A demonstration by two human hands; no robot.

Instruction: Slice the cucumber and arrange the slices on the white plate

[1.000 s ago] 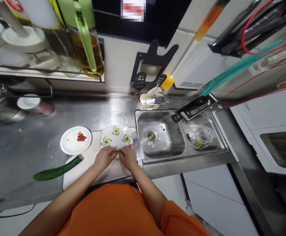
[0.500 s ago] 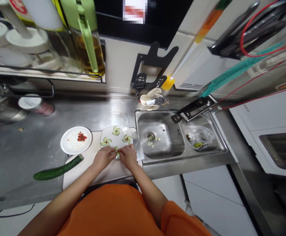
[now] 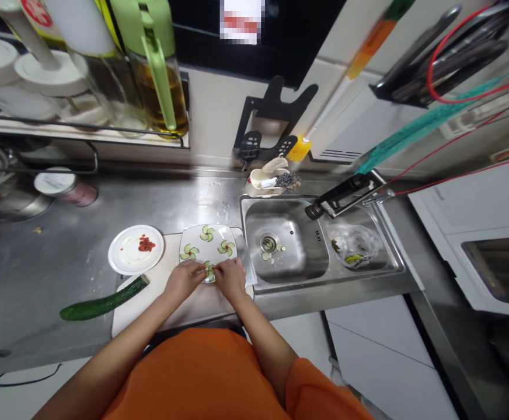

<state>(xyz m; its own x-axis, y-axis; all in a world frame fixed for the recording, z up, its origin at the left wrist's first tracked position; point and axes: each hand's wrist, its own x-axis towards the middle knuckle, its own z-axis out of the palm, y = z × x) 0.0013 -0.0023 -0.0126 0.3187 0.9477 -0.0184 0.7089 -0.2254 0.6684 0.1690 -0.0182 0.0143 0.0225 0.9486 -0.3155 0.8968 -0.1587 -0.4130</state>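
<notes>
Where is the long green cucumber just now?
In the head view, the cucumber lies left of the left hand, its pale end over the cutting board, just below the round plate.

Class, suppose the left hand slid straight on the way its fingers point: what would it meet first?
The left hand would probably meet the nearest cucumber flower on the plate, though the hand's height is hard to judge.

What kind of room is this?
It looks like a kitchen: there's a metal sink, a bottle with a green top, and a cucumber lying partly on a cutting board.
</notes>
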